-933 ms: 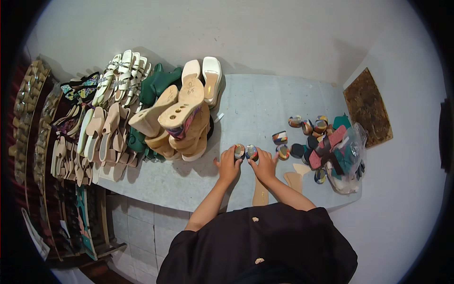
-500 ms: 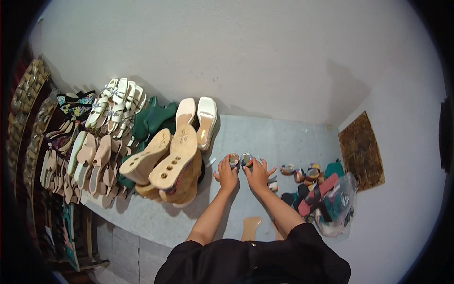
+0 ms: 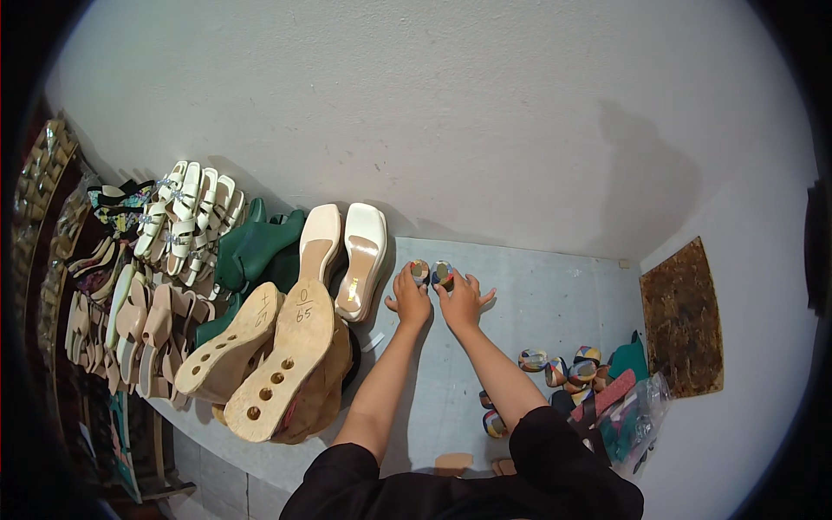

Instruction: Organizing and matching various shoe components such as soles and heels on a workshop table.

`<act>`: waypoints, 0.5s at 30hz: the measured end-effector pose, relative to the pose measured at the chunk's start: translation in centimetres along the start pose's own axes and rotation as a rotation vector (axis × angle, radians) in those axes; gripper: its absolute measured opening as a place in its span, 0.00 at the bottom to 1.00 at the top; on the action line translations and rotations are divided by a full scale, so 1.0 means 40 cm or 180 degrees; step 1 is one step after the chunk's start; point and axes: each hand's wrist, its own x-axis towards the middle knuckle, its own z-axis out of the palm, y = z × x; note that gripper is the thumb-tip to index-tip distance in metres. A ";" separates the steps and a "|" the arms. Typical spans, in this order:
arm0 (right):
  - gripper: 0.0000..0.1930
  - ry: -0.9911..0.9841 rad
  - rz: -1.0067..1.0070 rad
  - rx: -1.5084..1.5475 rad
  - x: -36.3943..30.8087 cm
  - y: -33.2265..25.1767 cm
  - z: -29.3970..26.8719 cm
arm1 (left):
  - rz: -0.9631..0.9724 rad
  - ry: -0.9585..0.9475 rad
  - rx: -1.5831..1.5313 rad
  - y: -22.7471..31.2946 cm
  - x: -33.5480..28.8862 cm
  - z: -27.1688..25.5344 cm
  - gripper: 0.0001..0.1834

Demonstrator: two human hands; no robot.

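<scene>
Two short round blocks with multicoloured patterned covering, looking like shoe heels, stand side by side on the pale grey table near its far edge. My left hand has its fingers closed round the left heel. Round the right heel my right hand is closed the same way, its little finger sticking out to the side. Only a narrow space parts the two heels. More heels in the same pattern lie to the right of my right forearm. Tan sole-shaped pieces lie near my body, partly hidden.
Wooden shoe forms, a pair of white square-toed shoes, green shoe lasts and several sandals crowd the left side. A clear plastic bag with coloured straps lies at right, near a brown-stained board against the wall.
Both hands have moved farther away over the table, toward the wall, with the heels still in their fingers. The head view has shifted upward, so the table things appear lower.
</scene>
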 end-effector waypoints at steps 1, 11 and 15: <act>0.27 -0.0014 0.0012 0.0005 0.004 -0.001 0.011 | -0.0009 -0.0010 0.0013 -0.002 0.010 0.003 0.33; 0.29 -0.0073 0.0234 0.0011 0.065 -0.019 0.051 | 0.0066 -0.0251 0.0113 -0.015 0.109 0.025 0.36; 0.32 -0.0380 0.0280 -0.0028 0.075 -0.038 0.024 | 0.0087 -0.0241 -0.0249 -0.006 0.108 0.017 0.39</act>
